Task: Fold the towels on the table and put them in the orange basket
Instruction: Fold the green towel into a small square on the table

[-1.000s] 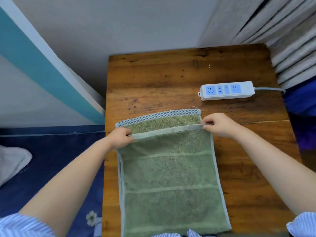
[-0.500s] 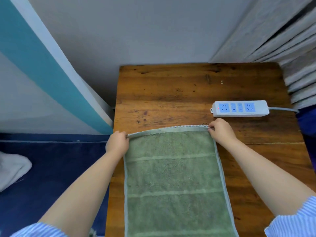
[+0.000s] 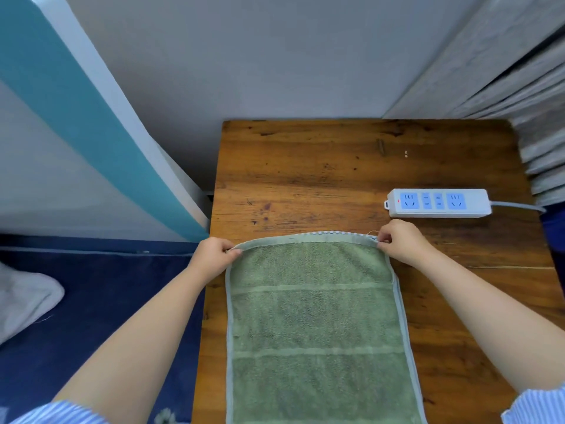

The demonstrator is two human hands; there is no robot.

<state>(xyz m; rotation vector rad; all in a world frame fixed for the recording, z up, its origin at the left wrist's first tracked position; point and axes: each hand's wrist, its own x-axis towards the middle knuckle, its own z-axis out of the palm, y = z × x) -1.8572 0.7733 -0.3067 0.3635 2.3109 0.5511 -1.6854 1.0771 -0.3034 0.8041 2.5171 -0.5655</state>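
Note:
A green towel (image 3: 315, 325) with a pale grey border lies folded over itself on the wooden table (image 3: 321, 179), running from mid-table down past the near edge. Its top layer's far hem lines up with the checked hem beneath. My left hand (image 3: 214, 255) pinches the far left corner. My right hand (image 3: 397, 243) pinches the far right corner. No orange basket is in view.
A white power strip (image 3: 437, 203) with blue sockets lies just beyond my right hand, its cable running off to the right. A white cloth (image 3: 24, 298) lies on the blue floor at the left. Grey curtains (image 3: 519, 87) hang at the back right.
Both hands carried the towel's top layer away from me until its hem covered the checked hem of the lower layer. The camera tipped down slightly.

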